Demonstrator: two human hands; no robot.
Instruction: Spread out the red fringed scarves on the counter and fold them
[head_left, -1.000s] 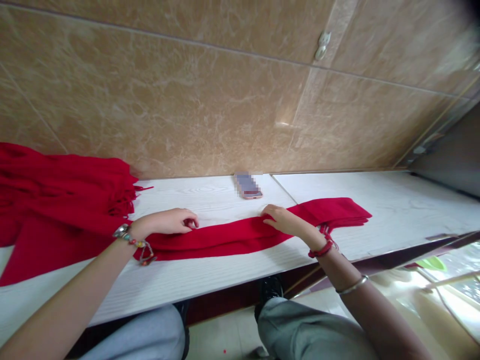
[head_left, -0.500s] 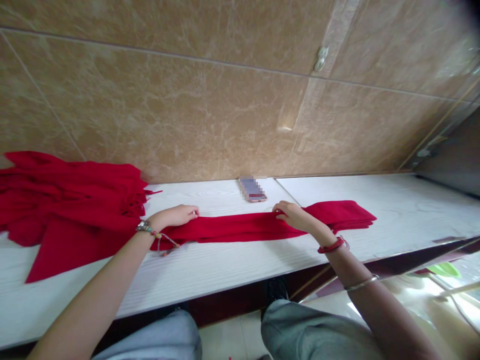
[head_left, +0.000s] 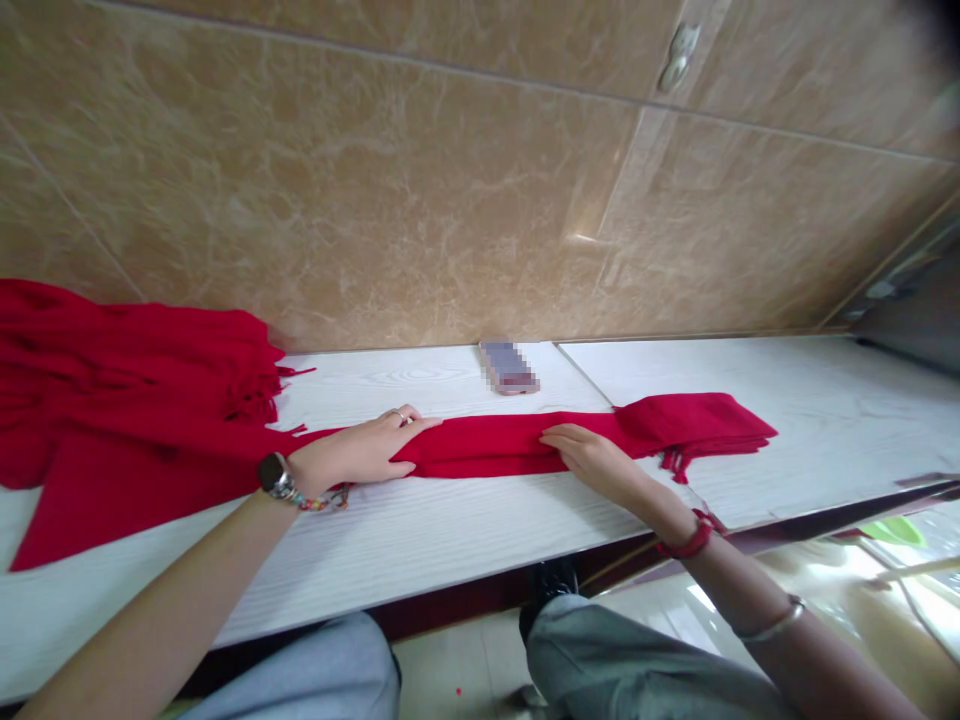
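Observation:
A long red scarf (head_left: pixel 484 446) lies folded into a narrow strip along the white wood-grain surface. My left hand (head_left: pixel 367 450) rests on its left part, thumb and fingers spread apart, wearing a ring. Farther right, my right hand (head_left: pixel 596 465) lies on the strip with its fingers stretched out flat. Neither hand grips the fabric. Just past the right hand, a neatly folded red stack (head_left: pixel 697 425) with tassels at its near side sits at the strip's right end; whether the two are joined I cannot tell.
Heaped loosely at the left is a pile of red fringed fabric (head_left: pixel 150 365). A phone (head_left: pixel 510 368) lies by the tiled wall (head_left: pixel 375 200) behind the white counter (head_left: pixel 420 540). The counter's front edge runs close to my legs. A green basin (head_left: pixel 896 530) is at the lower right.
My left hand has gone from a pinch at the strip's far edge to spread on top. My right hand has flattened from the far edge onto the strip, which now looks smoother.

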